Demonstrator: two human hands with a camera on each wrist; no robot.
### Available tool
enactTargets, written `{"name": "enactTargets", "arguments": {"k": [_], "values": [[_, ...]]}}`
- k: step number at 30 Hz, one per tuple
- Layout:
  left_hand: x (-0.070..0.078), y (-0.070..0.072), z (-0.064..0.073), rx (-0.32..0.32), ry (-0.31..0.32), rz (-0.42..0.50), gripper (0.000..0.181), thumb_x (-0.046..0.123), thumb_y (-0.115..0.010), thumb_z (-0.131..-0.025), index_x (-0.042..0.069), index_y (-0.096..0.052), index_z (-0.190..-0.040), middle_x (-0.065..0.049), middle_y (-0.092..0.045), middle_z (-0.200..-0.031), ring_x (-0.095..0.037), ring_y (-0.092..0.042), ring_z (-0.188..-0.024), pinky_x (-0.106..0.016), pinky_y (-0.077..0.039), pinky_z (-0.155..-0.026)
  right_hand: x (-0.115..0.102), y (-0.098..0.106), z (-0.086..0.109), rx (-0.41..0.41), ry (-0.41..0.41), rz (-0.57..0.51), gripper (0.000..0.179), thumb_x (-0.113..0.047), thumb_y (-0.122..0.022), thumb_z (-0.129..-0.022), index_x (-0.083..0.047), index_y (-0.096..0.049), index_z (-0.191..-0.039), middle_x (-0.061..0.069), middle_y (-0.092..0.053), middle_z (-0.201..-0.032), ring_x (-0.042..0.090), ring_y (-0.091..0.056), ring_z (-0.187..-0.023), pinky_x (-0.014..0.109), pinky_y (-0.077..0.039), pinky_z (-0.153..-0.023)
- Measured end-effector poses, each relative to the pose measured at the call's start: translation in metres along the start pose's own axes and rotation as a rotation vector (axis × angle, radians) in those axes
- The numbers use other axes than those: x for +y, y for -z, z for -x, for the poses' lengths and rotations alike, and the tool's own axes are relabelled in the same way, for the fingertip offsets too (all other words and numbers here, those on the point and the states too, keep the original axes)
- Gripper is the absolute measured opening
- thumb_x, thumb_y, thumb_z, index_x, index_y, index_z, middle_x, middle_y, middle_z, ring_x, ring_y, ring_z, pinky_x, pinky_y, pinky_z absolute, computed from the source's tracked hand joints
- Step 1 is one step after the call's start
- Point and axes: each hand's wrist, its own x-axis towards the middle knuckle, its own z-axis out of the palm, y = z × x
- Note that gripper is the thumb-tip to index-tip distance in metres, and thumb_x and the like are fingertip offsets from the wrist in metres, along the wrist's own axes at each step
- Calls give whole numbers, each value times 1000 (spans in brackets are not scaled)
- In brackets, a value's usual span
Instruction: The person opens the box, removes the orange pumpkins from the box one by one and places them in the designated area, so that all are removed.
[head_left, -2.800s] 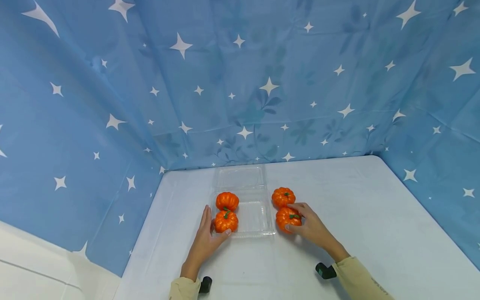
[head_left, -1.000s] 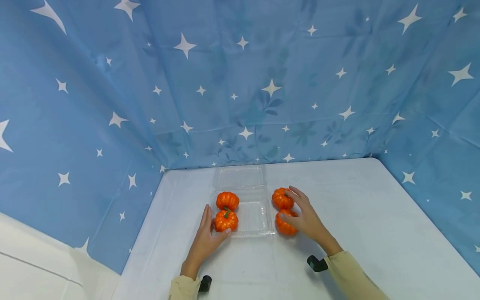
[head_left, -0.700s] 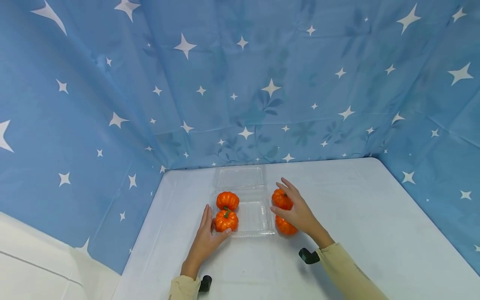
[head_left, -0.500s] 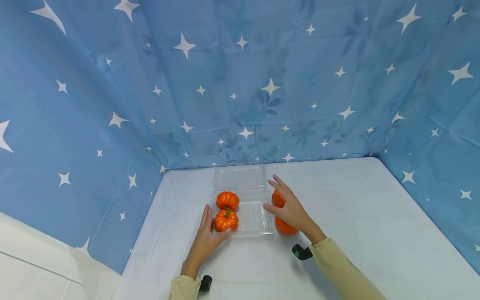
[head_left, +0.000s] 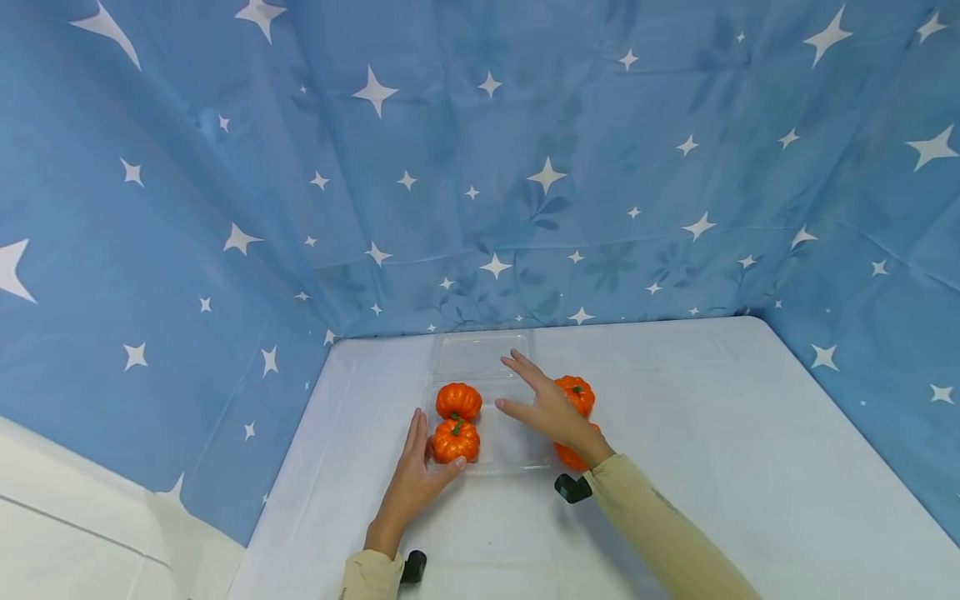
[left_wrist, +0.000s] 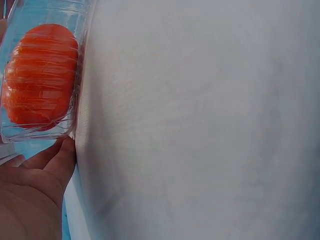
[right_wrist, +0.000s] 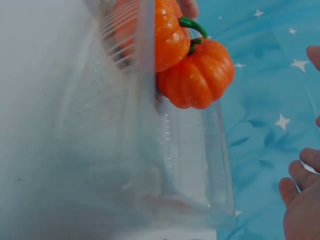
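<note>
A clear plastic clamshell container [head_left: 517, 469] lies with its lid [head_left: 476, 354] folded back. Two small orange pumpkins with green stems sit in its left half, the far one [head_left: 458, 401] and the near one [head_left: 456, 442]. My left hand [head_left: 416, 483] rests at the near left corner, straight fingers along the left wall, thumb at the front; the left wrist view shows its fingertips against the container. Above the container's right side hovers my right hand [head_left: 546, 408], fingers spread, holding nothing. Right of the container are two more pumpkins, one farther [head_left: 579, 392] and one nearer [head_left: 572, 458], partly covered by that hand and wrist.
A white table [head_left: 712, 433] carries everything. Blue star-printed curtains [head_left: 420, 208] stand behind it and at both sides. Each wrist wears a small black camera, the right one [head_left: 573, 488] close over the table.
My right hand has left the nearer right-hand pumpkin and moved left, over the container. My left hand and the pumpkins in the container stay where they were.
</note>
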Motion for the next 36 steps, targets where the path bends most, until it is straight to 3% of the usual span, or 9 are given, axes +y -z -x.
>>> {"name": "enactTargets", "arguments": {"k": [9,22,29,36], "values": [[0,0,0,3,-5,3,115,49,-81,-94,0,-10,-171,-13,-3,-179,-41,-32,-156,-47,-37,-119,-5,-10,-29,-122,30,26,74,-32,-73,-102,-16,-41,-167,8,-23,-177,37,-24,-160,70,-28,-122],[1,1,1,4,-27,18,115,48,-81,-94,-1,-10,-170,-14,-3,-179,-43,-34,-155,-47,-37,-119,-15,-32,-57,-275,55,122,67,-29,-71,-104,-13,-46,-164,12,-32,-173,34,-29,-159,61,-30,-125],[0,1,-1,5,-29,1,115,51,-80,-94,-1,-11,-170,-14,-5,-179,-42,-36,-154,-47,-39,-118,-9,-50,-66,-346,96,205,61,-21,-70,-103,-9,-51,-160,16,-35,-171,36,-32,-158,59,-33,-123],[0,1,0,3,-30,8,116,51,-80,-94,1,-10,-171,-13,-3,-179,-39,-33,-157,-47,-38,-119,1,-63,-67,-363,158,245,51,-9,-64,-105,-6,-56,-156,20,-41,-167,37,-39,-154,53,-36,-123]]}}
